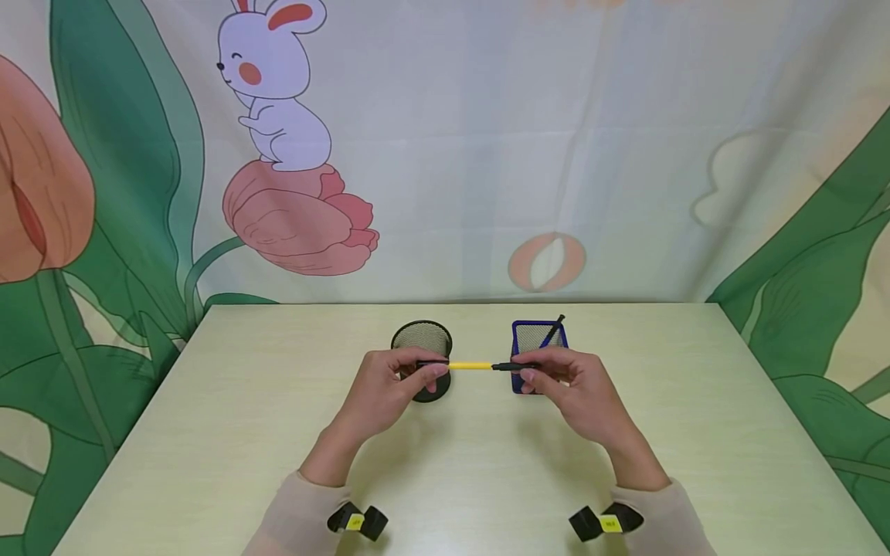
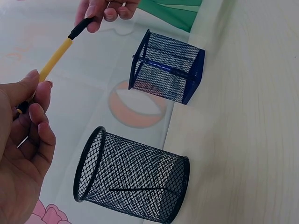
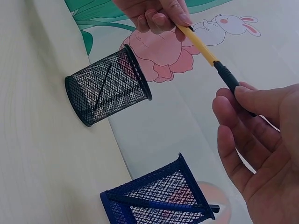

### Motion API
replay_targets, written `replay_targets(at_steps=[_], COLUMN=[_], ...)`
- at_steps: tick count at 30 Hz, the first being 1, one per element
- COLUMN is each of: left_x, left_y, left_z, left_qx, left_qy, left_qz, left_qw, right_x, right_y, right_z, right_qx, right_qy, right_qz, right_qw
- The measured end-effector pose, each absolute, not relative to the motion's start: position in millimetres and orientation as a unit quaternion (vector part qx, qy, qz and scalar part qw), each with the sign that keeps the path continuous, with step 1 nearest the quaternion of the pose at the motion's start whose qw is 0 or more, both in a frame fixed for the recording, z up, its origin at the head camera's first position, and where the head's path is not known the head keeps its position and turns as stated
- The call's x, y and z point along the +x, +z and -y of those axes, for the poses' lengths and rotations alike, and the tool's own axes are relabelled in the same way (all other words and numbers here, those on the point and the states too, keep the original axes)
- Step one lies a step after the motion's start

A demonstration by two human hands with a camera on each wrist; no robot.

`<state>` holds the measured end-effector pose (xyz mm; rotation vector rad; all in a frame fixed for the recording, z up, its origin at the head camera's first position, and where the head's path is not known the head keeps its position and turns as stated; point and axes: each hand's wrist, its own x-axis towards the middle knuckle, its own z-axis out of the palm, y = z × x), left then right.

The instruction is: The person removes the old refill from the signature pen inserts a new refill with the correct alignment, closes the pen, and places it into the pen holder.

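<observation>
A yellow pen (image 1: 470, 366) with black ends is held level between both hands, above the table. My left hand (image 1: 381, 392) pinches its left end between thumb and fingers. At the other end, my right hand (image 1: 582, 394) grips the black ribbed part (image 3: 226, 76) the same way; its tip is hidden by the fingers. Behind the left hand stands a round black mesh pen holder (image 2: 133, 172). A square blue mesh pen holder (image 2: 161, 77) stands behind the right hand, with a dark blue pen (image 3: 163, 205) leaning inside it.
Both holders stand toward the back of the pale wooden table (image 1: 229, 432). A printed cloth (image 1: 445, 154) with a rabbit and flowers hangs right behind the table's back edge. Small black cameras (image 1: 358, 522) are strapped to both wrists.
</observation>
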<state>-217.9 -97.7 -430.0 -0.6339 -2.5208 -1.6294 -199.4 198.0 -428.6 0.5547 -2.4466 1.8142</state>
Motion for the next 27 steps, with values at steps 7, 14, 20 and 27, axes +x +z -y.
replay_targets(at_steps=[7,14,20,27], left_x=[-218.3,-217.8,-217.7,-217.0], left_y=[-429.9,-428.8,-429.4,-428.7], left_z=[98.0,98.0,98.7,100.5], left_qx=[-0.204,-0.206,-0.206,-0.212], left_qy=[-0.529,-0.530,-0.527,-0.527], left_qz=[0.823,0.822,0.823,0.821], left_qw=[0.040,0.039,0.047,0.056], right_x=[-198.8,-198.9,-198.4,-197.4], right_y=[-426.8,-427.7,-427.3,-426.3], right_z=[-197.0,-196.3,-196.1,-197.7], right_qx=[0.178,0.181,0.186,0.170], right_qy=[0.583,0.581,0.587,0.584], right_qz=[0.792,0.793,0.788,0.793], right_qw=[0.024,0.027,0.030,0.033])
